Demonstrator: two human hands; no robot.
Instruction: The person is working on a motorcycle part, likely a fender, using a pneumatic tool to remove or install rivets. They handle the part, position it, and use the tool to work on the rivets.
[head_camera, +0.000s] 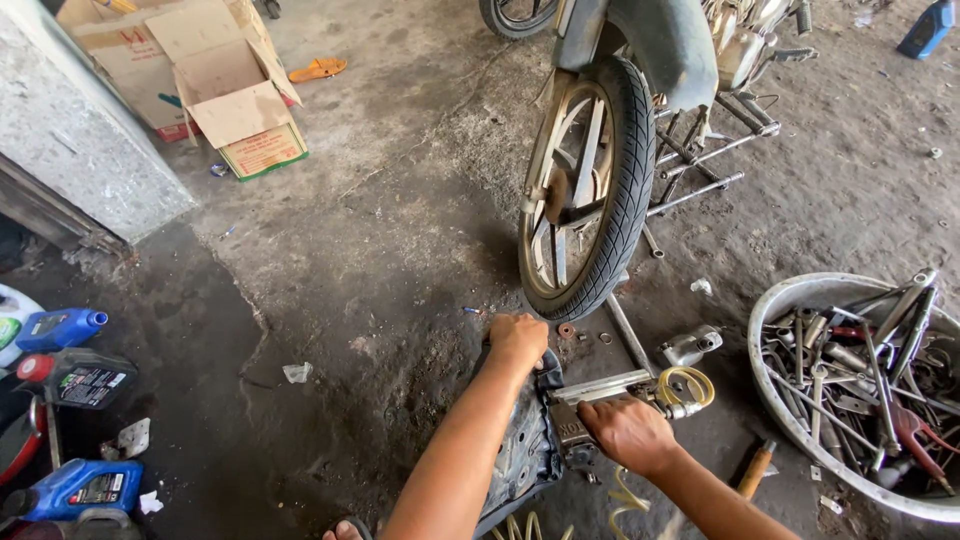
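Observation:
My left hand (518, 338) is closed on the top edge of a dark metal motorcycle part (525, 450) that stands on the concrete floor. My right hand (628, 432) grips a pneumatic impact wrench (640, 388) with a coiled yellow air hose (690, 385), its nose against the part. A washer (567, 330) lies on the floor just beyond my left hand. The front wheel of a motorcycle (585, 185) stands right behind.
A round metal basin (790, 300) full of wrenches and tools sits at the right. A wooden-handled tool (755, 468) lies beside it. Oil bottles (80, 490) line the left edge. An open cardboard box (225, 90) lies at the back left.

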